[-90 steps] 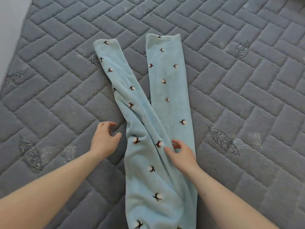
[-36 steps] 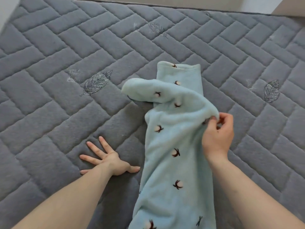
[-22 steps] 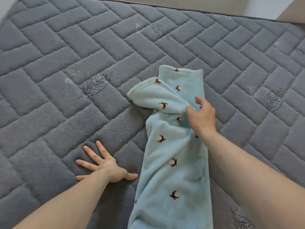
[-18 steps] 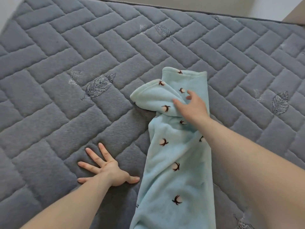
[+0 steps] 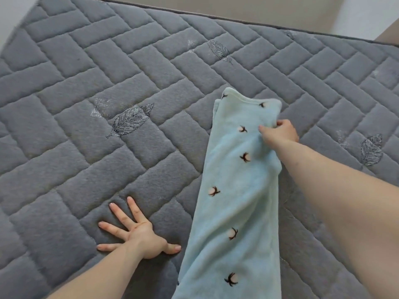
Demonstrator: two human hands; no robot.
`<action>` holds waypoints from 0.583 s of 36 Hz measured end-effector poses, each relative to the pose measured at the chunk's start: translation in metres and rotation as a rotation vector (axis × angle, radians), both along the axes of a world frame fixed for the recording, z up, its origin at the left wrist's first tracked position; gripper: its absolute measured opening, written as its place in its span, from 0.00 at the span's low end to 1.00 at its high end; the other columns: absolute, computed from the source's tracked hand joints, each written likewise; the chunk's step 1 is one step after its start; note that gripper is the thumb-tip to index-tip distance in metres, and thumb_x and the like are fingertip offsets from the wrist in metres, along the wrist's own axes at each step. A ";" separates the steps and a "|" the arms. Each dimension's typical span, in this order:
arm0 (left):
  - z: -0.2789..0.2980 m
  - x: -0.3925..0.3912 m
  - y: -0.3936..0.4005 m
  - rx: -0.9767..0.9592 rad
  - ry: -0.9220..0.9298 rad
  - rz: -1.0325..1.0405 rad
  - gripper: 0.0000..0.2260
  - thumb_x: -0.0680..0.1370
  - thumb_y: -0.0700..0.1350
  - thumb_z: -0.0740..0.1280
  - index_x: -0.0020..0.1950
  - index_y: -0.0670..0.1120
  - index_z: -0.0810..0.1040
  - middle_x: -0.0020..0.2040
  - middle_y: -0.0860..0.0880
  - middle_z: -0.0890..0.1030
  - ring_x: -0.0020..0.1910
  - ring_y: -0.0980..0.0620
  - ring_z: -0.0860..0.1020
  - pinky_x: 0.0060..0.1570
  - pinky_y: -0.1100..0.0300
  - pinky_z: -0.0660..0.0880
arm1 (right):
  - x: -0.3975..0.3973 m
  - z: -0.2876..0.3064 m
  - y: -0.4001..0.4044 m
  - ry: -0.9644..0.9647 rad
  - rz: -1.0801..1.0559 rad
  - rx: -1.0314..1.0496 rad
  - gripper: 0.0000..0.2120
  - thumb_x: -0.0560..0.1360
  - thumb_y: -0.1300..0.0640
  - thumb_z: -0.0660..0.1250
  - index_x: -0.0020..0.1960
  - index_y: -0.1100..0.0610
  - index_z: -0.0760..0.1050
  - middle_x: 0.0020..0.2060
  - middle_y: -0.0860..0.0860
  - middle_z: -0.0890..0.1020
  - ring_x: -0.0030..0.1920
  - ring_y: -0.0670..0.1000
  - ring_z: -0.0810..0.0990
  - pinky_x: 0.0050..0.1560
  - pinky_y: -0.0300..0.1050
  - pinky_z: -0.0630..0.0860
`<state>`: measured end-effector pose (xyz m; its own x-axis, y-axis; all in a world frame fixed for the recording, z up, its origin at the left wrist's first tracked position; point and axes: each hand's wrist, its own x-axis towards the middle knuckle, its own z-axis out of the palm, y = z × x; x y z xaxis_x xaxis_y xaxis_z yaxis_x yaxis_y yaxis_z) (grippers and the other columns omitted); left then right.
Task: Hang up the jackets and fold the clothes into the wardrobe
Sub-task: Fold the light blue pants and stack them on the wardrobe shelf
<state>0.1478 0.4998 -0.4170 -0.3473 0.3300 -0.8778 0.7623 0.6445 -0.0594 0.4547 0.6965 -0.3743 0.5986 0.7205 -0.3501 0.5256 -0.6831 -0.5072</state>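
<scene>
The pale blue fleece trousers with small dark sprigs (image 5: 239, 190) lie doubled lengthwise, just right of the left hand (image 5: 138, 234), which presses flat and splayed on the grey quilted leaf-stitched mattress (image 5: 86, 126). The right hand (image 5: 279, 132) pinches their far right edge. Their near end is cut off.

Left arm (image 5: 103, 275): was bare from the frame edge to the wrist, no sleeve in view.
Right arm (image 5: 336, 190): was likewise bare, no sleeve in view.
Left hand (image 5: 140, 236): wore no glove, ring or watch.
Right hand (image 5: 279, 133): wore no glove; wrist was bare.
Fingers (image 5: 117, 214): nails were short and unpainted.
</scene>
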 end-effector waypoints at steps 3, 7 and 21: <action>-0.002 -0.001 0.000 0.002 -0.004 -0.002 0.83 0.47 0.69 0.82 0.61 0.49 0.08 0.60 0.40 0.09 0.71 0.25 0.25 0.66 0.19 0.46 | -0.001 -0.011 -0.003 0.134 -0.102 -0.052 0.42 0.72 0.37 0.71 0.77 0.58 0.61 0.73 0.56 0.70 0.73 0.61 0.68 0.74 0.57 0.65; -0.004 -0.002 -0.001 0.015 -0.013 -0.009 0.84 0.46 0.69 0.82 0.61 0.49 0.09 0.60 0.40 0.09 0.71 0.25 0.24 0.65 0.19 0.45 | 0.002 -0.015 -0.005 0.142 -0.182 -0.030 0.46 0.74 0.36 0.70 0.80 0.60 0.56 0.76 0.57 0.66 0.75 0.61 0.66 0.75 0.57 0.63; 0.000 -0.005 -0.008 0.036 -0.018 -0.047 0.82 0.47 0.70 0.81 0.63 0.50 0.10 0.61 0.41 0.09 0.70 0.25 0.23 0.66 0.19 0.43 | -0.023 0.042 -0.018 0.502 -0.095 0.213 0.17 0.70 0.56 0.73 0.59 0.49 0.78 0.51 0.50 0.83 0.50 0.55 0.83 0.55 0.54 0.82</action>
<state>0.1425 0.4923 -0.4173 -0.3146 0.3770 -0.8712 0.7925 0.6094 -0.0225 0.4319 0.6786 -0.3321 0.4619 0.7572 -0.4618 0.1248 -0.5710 -0.8114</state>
